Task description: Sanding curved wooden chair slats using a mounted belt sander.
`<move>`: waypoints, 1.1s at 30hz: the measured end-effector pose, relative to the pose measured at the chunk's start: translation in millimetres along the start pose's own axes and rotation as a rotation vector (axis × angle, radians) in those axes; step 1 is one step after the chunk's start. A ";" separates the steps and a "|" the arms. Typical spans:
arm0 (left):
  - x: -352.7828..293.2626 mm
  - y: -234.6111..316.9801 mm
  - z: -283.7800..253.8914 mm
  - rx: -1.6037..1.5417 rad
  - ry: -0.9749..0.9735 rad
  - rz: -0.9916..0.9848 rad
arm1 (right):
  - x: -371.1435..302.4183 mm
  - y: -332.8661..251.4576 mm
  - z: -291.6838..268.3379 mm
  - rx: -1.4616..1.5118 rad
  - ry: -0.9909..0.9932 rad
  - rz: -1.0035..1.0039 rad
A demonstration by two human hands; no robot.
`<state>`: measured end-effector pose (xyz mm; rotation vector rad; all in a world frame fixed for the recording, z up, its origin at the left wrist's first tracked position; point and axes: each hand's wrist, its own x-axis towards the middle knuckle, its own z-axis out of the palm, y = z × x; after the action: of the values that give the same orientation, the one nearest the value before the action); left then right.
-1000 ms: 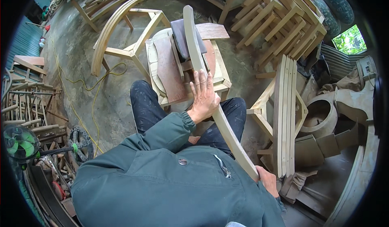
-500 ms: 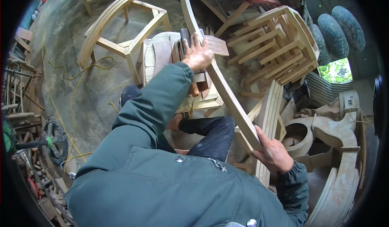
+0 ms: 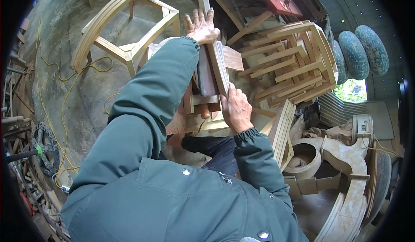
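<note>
A long wooden bar (image 3: 218, 64) is held at 12 o'clock, its near end gripped by the right hand (image 3: 237, 108), its farther part covered by the spread-fingered left hand (image 3: 203, 31), while stacked wooden frames (image 3: 299, 71) are seen at 2 o'clock.

Before me at twelve o'clock, a low wooden tabletop (image 3: 212, 124) carries a dark flat-topped tool (image 3: 208, 81); concrete floor (image 3: 88, 108) holds yellow cord (image 3: 65, 134) at ten
</note>
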<state>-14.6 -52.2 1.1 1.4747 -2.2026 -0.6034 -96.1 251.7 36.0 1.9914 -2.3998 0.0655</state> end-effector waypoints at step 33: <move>-92.7 36.7 20.8 0.162 0.067 -0.024 | -266.0 41.7 -66.1 0.117 -0.142 0.076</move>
<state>-21.4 49.2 -4.7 1.5792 -2.2290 -0.3844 -88.7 523.7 89.6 2.0166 -2.6172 0.0692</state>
